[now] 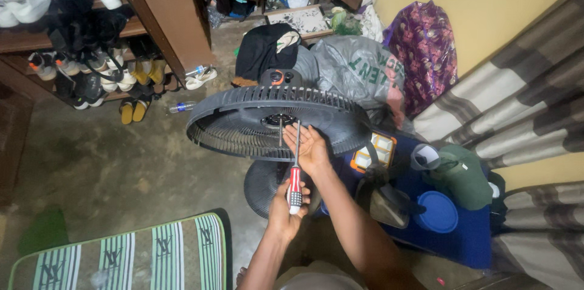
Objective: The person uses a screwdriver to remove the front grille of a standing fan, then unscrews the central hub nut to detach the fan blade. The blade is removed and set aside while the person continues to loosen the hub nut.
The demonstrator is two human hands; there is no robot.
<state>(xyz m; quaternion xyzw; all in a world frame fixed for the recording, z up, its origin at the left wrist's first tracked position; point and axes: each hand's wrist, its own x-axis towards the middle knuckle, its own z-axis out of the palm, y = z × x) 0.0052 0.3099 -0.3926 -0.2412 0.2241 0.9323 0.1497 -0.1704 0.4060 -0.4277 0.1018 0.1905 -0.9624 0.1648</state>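
Observation:
A dark grey fan guard (237, 121) lies tilted back in front of me, its hub (278, 121) in the middle. My left hand (287, 208) grips the red, black and white handle of a screwdriver (295, 188). The screwdriver's metal shaft runs up to the hub. My right hand (311, 147) rests flat on the guard beside the shaft, fingers spread and palm showing, holding nothing. The fan's round base (260, 185) sits on the floor below the guard.
A wooden shoe rack (79, 41) with several shoes stands at the left. A striped cushion (134, 256) lies at the lower left, a plastic bottle (181, 107) on the floor. Bags (420, 47) pile at the back; a blue lid (439, 212) and curtain (535, 101) are at the right.

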